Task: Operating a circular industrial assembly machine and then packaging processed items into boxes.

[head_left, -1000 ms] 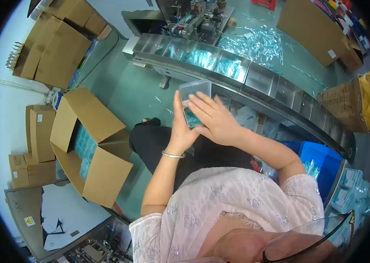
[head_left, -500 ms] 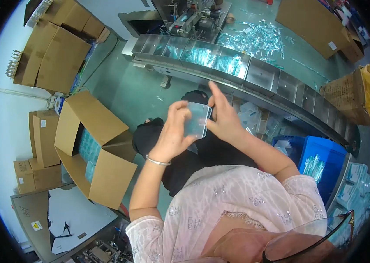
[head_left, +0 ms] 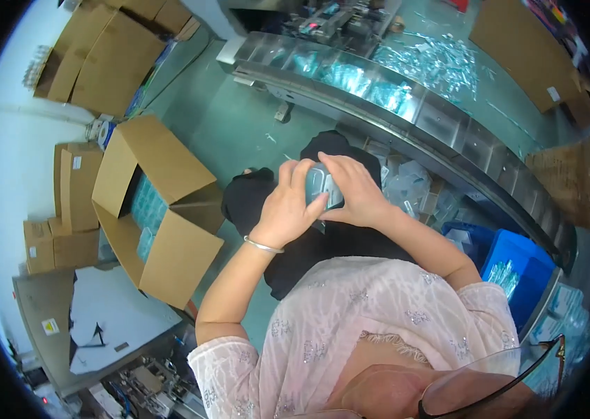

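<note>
Clear box [head_left: 318,183] cupped in a two-handed grip

I had the box near the centre of the frame, a small piece of see-through plastic with smooth walls and rounded corners, its face catching pale glare. My left hand [head_left: 285,202] was closed around its left side, fingers bent over the upper edge and thumb across the lower front. My right hand [head_left: 358,194] curved round the right side, fingers arched over the top and thumb beneath. The box sat between my palms, partly hidden by my fingers, above the soft black trousers [head_left: 340,244] over my lap. A thin, shiny metal bracelet [head_left: 263,245] circled my left wrist

At left in the frame, a stiff brown cardboard carton [head_left: 182,255] stood with its flaps spread, and bluish clear plastic boxes [head_left: 147,202] were packed inside in rows. Across the upper right curved a smooth metal conveyor [head_left: 441,129] divided into square-sided troughs, some filled with glossy teal slender pieces [head_left: 347,75]. Beyond it, a loose, glittering heap of strips [head_left: 441,63] lay on the green floor [head_left: 253,126]. At lower right stood a blue plastic bin [head_left: 527,255] with more thin teal pieces in it
</note>
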Motion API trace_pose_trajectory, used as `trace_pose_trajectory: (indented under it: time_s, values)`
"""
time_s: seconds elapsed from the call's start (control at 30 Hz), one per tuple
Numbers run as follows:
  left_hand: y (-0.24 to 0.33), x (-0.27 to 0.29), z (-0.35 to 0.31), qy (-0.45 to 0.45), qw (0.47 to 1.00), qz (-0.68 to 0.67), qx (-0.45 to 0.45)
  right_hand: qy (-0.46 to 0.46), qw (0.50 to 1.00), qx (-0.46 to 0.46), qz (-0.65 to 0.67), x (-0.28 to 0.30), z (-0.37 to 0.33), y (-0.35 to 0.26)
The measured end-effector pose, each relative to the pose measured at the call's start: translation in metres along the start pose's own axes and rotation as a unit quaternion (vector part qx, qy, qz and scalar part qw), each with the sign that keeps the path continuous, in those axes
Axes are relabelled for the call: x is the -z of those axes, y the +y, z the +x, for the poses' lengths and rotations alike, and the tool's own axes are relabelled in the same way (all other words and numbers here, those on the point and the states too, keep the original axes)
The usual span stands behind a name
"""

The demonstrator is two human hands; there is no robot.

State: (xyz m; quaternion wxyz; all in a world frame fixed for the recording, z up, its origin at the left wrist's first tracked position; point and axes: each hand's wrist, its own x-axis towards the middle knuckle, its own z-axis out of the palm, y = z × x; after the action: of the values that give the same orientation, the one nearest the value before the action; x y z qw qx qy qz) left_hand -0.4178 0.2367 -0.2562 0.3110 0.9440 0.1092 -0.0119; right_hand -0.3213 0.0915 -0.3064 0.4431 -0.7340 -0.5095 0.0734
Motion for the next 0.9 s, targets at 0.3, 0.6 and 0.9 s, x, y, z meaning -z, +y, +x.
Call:
trace_pose_trajectory:
  time_s: [0.3,0.6,0.9]
  values:
    - [-0.045,0.007,-0.01,-0.034,0.982,-0.188,-0.012,-0.032,0.998,0.008,-0.059,-0.017,0.023,-0.028]
    - [-0.053,0.005,-0.013,-0.004,0.983,-0.183,-0.02,-0.07,0.992,0.013,-0.103,-0.022,0.029,-0.027]
    - [-0.068,0.032,-0.005,-0.165,0.852,-0.496,0.038,-0.155,0.981,-0.059,0.103,-0.006,0.044,-0.004]
